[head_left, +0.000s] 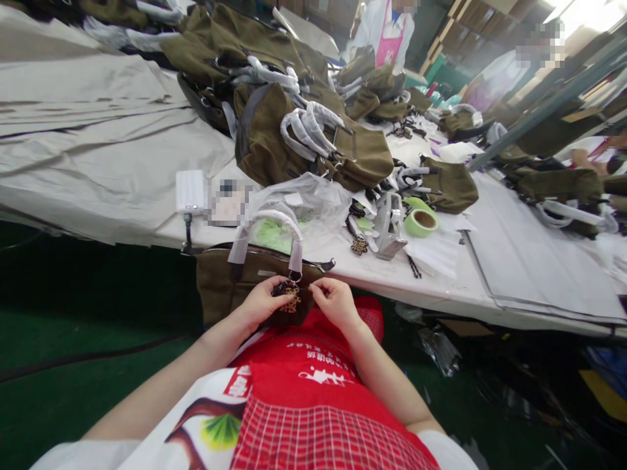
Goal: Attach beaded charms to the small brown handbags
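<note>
A: What is held by the hands?

B: A small gold-and-black charm on a dark cord is pinched by the left hand, whose fingers are curled closed around it. The right hand is closed too, its fingertips pressed together just beside the charm; whether the cord itself is gripped there cannot be told.

A: Where is the charm found?

B: It is hung from the ring at the base of a handle wrapped in white foam, against the front of an olive-brown bag. The bag is propped on the lap, above a red apron, with its top leaned against the edge of the tabletop.

A: What is laid out beyond the bag?

B: A clear plastic bag with something green inside is seen just behind the handle. A white box is set to the left of it, with a dark cable run down from it. To the right, another charm is laid on the tabletop, near a roll of green tape. Farther back, a heap of olive bags with wrapped handles is piled up. Pale cloth is spread over the left end. Other people are seen at the far end.
</note>
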A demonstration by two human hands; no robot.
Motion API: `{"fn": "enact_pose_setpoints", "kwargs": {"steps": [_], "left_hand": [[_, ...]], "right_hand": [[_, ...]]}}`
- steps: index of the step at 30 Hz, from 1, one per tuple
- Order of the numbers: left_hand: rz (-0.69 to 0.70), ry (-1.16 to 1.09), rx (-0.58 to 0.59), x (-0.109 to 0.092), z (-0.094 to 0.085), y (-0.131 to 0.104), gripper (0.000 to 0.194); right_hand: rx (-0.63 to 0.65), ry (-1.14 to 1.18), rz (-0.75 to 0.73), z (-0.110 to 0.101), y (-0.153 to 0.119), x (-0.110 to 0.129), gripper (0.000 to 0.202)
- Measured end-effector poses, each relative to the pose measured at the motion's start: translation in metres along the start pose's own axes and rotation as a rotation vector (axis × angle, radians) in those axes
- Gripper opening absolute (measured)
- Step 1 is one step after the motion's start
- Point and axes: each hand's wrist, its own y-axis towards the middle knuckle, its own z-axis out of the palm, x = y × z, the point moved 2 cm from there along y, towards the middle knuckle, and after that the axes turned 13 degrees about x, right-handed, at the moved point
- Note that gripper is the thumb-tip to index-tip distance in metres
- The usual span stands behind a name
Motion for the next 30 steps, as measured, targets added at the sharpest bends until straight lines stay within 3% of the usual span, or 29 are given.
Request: {"fn": "enact_pose_setpoints", "kwargs": {"steps": [8,13,30], "left_hand": [[0.056,0.182,-0.037,-0.005,0.0,-0.002,0.04],[0.056,0.185,-0.035,-0.006,-0.001,-0.003,0.04],[0.076,0.166,-0.031,-0.003,-0.002,-0.002,0.04]], "right_hand": [[0.009,0.06,0.026,0.011,0.003,0.0,0.019],[-0.076,0.105,0.016,0.004,0.0,0.004,0.02],[-0.103,0.22,0.024,0.005,0.003,0.003,0.022]]}}
